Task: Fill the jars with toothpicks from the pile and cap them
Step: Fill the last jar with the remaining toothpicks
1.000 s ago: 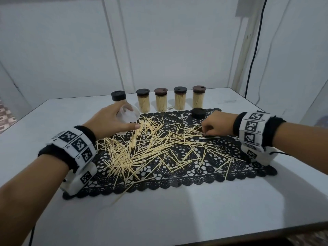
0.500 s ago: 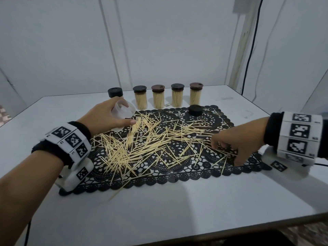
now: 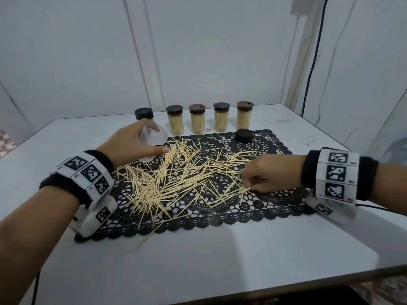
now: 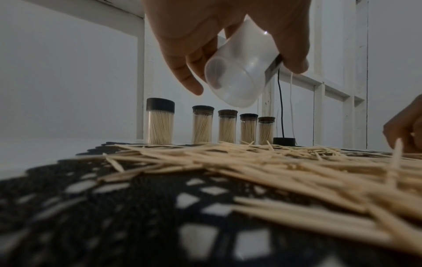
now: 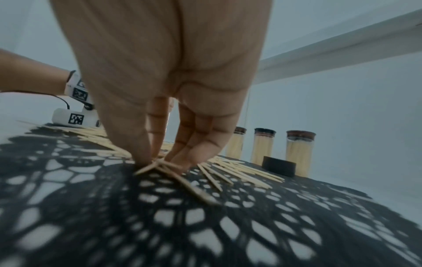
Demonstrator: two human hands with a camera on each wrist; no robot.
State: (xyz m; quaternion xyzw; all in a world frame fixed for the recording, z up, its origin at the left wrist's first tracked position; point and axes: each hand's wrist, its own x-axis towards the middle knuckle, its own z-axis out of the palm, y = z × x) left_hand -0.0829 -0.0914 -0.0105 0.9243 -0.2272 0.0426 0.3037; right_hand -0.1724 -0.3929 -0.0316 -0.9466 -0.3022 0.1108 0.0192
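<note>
My left hand (image 3: pixel 153 139) grips an empty clear jar (image 3: pixel 157 134), tilted with its mouth toward the toothpick pile (image 3: pixel 176 179), at the mat's back left. In the left wrist view the jar (image 4: pixel 235 81) hangs above the toothpicks (image 4: pixel 274 162). My right hand (image 3: pixel 251 186) is down on the right side of the pile. Its thumb and fingertips (image 5: pixel 146 159) pinch a few toothpicks (image 5: pixel 173 168) against the mat. A loose black cap (image 3: pixel 243 135) lies at the back of the mat. Several filled, capped jars (image 3: pixel 198 119) stand in a row behind it.
A black lace mat (image 3: pixel 275 201) covers the middle of the white table (image 3: pixel 220 260). White walls close in the back and sides. A black cable (image 3: pixel 312 62) hangs at the back right. One stray toothpick (image 3: pixel 143 241) pokes past the mat's front edge.
My right hand left the spot beside the loose cap, swung to the mat's right front, then slid left into the pile, where it now pinches toothpicks. The left hand kept the jar in place.
</note>
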